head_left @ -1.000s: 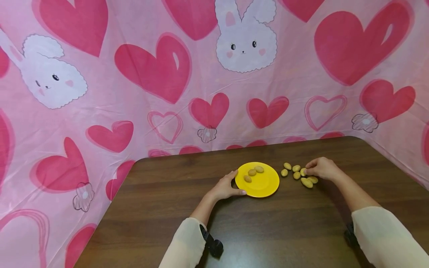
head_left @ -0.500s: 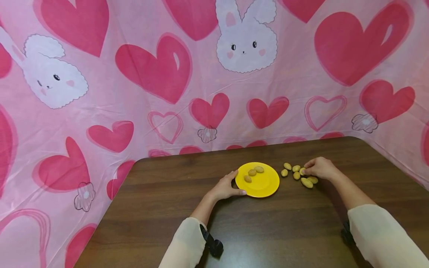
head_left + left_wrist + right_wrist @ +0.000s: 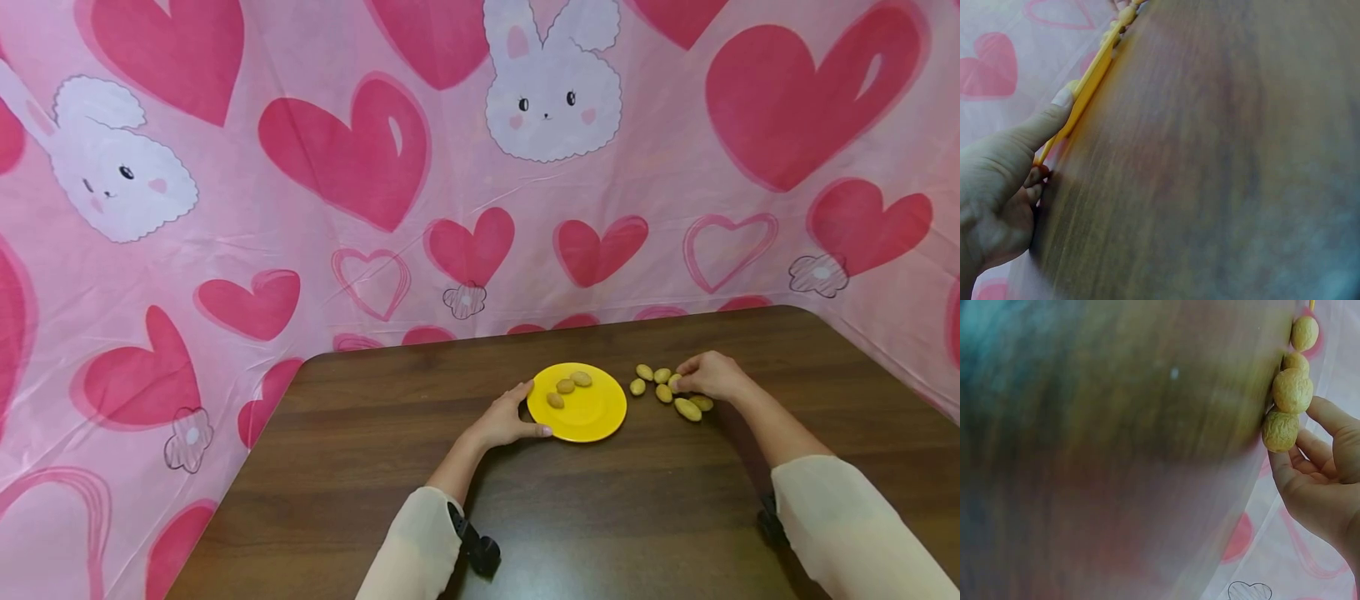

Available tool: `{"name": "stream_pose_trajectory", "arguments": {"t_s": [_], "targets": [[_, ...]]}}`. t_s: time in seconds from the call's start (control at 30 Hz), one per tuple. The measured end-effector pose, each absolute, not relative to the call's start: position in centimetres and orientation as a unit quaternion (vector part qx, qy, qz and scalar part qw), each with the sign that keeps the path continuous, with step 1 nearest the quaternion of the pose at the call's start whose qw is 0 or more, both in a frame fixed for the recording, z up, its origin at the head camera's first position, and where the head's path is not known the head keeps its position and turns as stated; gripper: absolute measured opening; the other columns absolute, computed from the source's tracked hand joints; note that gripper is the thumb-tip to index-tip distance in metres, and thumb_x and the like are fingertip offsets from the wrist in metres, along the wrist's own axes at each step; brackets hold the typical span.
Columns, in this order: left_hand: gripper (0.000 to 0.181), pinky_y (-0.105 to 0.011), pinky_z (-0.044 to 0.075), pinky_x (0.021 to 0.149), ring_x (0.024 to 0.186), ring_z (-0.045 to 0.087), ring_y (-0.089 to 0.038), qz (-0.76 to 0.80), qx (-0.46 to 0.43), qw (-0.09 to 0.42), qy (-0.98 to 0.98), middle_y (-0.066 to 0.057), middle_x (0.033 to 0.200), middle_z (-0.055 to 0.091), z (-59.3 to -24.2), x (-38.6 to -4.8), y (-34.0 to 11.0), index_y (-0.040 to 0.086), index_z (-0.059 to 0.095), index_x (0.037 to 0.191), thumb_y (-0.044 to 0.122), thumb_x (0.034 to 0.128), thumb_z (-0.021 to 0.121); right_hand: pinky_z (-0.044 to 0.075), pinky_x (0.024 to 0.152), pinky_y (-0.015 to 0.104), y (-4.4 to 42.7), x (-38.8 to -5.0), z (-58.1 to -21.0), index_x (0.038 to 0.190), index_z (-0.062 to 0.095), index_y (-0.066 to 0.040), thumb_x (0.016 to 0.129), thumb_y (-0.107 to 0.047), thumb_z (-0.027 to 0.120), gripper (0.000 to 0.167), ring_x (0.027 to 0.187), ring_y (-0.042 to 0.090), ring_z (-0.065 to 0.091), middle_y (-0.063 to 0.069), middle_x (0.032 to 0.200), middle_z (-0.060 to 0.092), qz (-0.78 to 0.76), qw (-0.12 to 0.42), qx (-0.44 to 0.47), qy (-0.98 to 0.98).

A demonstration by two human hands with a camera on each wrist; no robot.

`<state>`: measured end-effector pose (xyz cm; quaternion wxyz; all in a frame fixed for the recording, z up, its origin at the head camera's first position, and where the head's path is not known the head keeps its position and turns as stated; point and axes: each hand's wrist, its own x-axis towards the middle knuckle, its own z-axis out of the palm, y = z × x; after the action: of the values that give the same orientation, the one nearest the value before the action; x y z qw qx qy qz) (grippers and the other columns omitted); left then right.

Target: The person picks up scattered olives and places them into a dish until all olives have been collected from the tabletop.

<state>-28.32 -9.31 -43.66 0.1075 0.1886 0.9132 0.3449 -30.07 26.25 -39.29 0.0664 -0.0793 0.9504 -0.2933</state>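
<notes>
A yellow plate point(image 3: 594, 418) lies on the table with 3 small yellow potatoes point(image 3: 565, 386) on its left and upper part. My left hand point(image 3: 498, 422) grips the plate's left rim, its thumb point(image 3: 1054, 112) on the near side and its fingers around the far side. To the right of the plate, my right hand point(image 3: 716, 377) pinches a small potato point(image 3: 675, 382) among several others, partly covered by its fingertips. A long potato point(image 3: 687, 409) lies just below that hand. In the right wrist view, wrinkled potatoes point(image 3: 1292, 390) stand in front of the fingers.
The brown wooden table point(image 3: 360, 467) spreads around the plate, its far edge meeting a pink cloth point(image 3: 315, 217) with hearts and rabbits. A black wrist camera point(image 3: 482, 556) hangs at my left sleeve.
My right hand has shifted slightly left, towards the plate, with the pinched potato moving a little the same way. The left hand and plate stay in place.
</notes>
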Motion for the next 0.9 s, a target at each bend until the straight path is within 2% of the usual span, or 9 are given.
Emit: {"name": "stream_pose_trajectory", "arguments": {"t_s": [0.27, 0.53, 0.9], "targets": [[0.09, -0.046, 0.018, 0.109, 0.136, 0.021, -0.029, 0.349, 0.19, 0.11, 0.911, -0.009, 0.149, 0.026, -43.7, -28.38, -9.3, 0.01, 0.024, 0.147, 0.043, 0.0774, 0.072, 0.046, 0.073, 0.041, 26.22, -30.19, -39.41, 0.1, 0.064, 0.009, 0.077, -0.026, 0.072, 0.043, 0.086, 0.03, 0.055, 0.018, 0.093, 0.065, -0.295, 0.064, -0.08, 0.95], [0.091, -0.046, 0.018, 0.108, 0.136, 0.021, -0.029, 0.352, 0.186, 0.112, 0.911, -0.009, 0.149, 0.026, -43.61, -28.29, -9.35, 0.011, 0.024, 0.147, 0.043, 0.0771, 0.072, 0.045, 0.061, 0.03, 26.04, -30.11, -39.36, 0.092, 0.065, 0.005, 0.078, -0.02, 0.07, 0.029, 0.074, 0.02, 0.056, 0.002, 0.076, 0.064, -0.326, 0.059, -0.067, 0.941], [0.09, -0.047, 0.019, 0.108, 0.136, 0.022, -0.029, 0.353, 0.186, 0.111, 0.91, -0.009, 0.149, 0.026, -43.53, -28.2, -9.33, 0.01, 0.025, 0.147, 0.043, 0.077, 0.072, 0.046, 0.059, 0.029, 26.21, -30.02, -39.42, 0.09, 0.062, 0.004, 0.077, -0.02, 0.072, 0.029, 0.069, 0.015, 0.056, -0.002, 0.072, 0.063, -0.343, 0.066, -0.061, 0.935]]}}
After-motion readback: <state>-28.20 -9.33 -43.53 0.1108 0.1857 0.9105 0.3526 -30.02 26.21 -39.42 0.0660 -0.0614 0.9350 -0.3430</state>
